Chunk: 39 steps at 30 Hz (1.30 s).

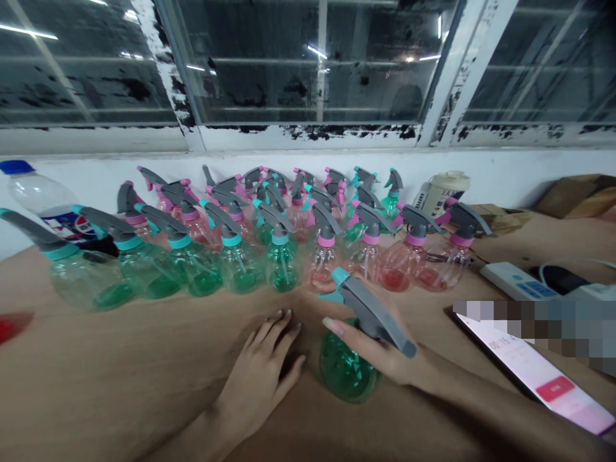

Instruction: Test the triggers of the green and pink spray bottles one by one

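My right hand [380,353] is wrapped round a green spray bottle [344,372] with a grey trigger head and teal nozzle, standing on the wooden table [120,385] just in front of me. My left hand [262,372] rests flat on the table beside that bottle, fingers stretched out and holding nothing. Behind them stand several rows of spray bottles, green ones [192,266] to the left and pink ones [404,266] to the right.
A phone [539,372] with a lit screen lies at the right. A white power strip [517,282] sits behind it. A clear water bottle [43,199] lies at far left, a cream cup [443,189] by the wall, and a window above.
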Each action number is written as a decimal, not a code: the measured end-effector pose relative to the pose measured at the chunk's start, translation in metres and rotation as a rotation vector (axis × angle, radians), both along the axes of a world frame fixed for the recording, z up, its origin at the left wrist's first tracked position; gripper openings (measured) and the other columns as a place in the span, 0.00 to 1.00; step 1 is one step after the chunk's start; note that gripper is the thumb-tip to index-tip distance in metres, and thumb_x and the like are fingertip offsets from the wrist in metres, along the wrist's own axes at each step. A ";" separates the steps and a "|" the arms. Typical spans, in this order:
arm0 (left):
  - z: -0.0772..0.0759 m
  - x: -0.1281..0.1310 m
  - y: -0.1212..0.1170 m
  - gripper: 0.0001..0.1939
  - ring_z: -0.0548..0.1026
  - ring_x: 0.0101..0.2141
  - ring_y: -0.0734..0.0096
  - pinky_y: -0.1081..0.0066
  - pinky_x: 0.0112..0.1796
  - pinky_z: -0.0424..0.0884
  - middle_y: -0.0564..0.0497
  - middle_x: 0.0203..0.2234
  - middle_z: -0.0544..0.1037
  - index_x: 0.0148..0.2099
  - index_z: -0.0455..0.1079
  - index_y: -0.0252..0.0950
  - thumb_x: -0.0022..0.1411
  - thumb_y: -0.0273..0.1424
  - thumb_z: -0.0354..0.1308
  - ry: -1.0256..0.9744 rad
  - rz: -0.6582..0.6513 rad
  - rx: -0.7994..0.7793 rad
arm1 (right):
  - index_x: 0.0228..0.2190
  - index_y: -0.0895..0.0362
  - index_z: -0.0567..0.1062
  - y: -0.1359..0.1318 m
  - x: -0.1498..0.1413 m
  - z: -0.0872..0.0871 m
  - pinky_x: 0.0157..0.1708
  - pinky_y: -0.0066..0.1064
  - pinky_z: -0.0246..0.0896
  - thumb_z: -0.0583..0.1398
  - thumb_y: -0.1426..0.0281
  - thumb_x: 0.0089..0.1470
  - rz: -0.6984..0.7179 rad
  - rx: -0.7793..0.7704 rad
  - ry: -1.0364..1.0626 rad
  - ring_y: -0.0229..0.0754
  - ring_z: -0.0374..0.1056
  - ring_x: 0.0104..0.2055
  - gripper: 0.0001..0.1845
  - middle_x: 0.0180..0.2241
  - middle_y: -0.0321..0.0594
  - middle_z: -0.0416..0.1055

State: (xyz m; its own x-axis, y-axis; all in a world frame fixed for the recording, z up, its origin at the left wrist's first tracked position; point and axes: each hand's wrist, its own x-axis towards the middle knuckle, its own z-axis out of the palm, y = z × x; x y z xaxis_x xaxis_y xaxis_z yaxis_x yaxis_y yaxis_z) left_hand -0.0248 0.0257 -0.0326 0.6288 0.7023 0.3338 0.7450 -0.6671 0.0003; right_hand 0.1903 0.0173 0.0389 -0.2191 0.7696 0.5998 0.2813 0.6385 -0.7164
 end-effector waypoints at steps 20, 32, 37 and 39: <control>-0.001 0.000 0.000 0.20 0.62 0.54 0.53 0.53 0.49 0.64 0.40 0.54 0.66 0.56 0.61 0.32 0.63 0.34 0.50 0.007 0.005 -0.011 | 0.30 0.53 0.69 0.000 0.000 0.010 0.34 0.32 0.65 0.59 0.67 0.51 -0.017 -0.042 -0.063 0.38 0.68 0.32 0.03 0.28 0.33 0.69; 0.001 0.001 -0.001 0.20 0.62 0.55 0.52 0.52 0.49 0.65 0.39 0.54 0.65 0.56 0.61 0.31 0.63 0.33 0.49 0.030 0.007 -0.031 | 0.39 0.53 0.70 0.000 -0.002 0.001 0.39 0.35 0.66 0.61 0.70 0.49 -0.029 -0.010 -0.042 0.42 0.69 0.38 0.12 0.34 0.37 0.70; 0.001 0.001 -0.001 0.21 0.62 0.55 0.52 0.52 0.49 0.65 0.39 0.55 0.64 0.57 0.60 0.31 0.63 0.33 0.50 0.046 0.014 -0.039 | 0.34 0.53 0.67 0.000 -0.002 0.001 0.40 0.34 0.65 0.61 0.74 0.48 -0.033 0.039 -0.005 0.40 0.67 0.39 0.10 0.35 0.36 0.68; 0.000 0.001 -0.001 0.21 0.62 0.55 0.52 0.52 0.49 0.65 0.39 0.55 0.64 0.56 0.60 0.31 0.63 0.33 0.49 0.039 0.008 -0.036 | 0.32 0.53 0.67 0.000 -0.002 0.001 0.39 0.33 0.65 0.61 0.74 0.47 -0.037 0.045 -0.004 0.40 0.67 0.38 0.09 0.34 0.36 0.68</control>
State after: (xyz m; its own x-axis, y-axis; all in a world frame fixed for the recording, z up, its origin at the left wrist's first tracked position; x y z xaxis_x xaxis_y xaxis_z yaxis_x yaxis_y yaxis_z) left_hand -0.0242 0.0249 -0.0322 0.6350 0.7187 0.2833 0.7503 -0.6610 -0.0047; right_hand 0.1879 0.0173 0.0404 -0.1938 0.7495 0.6330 0.3083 0.6591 -0.6860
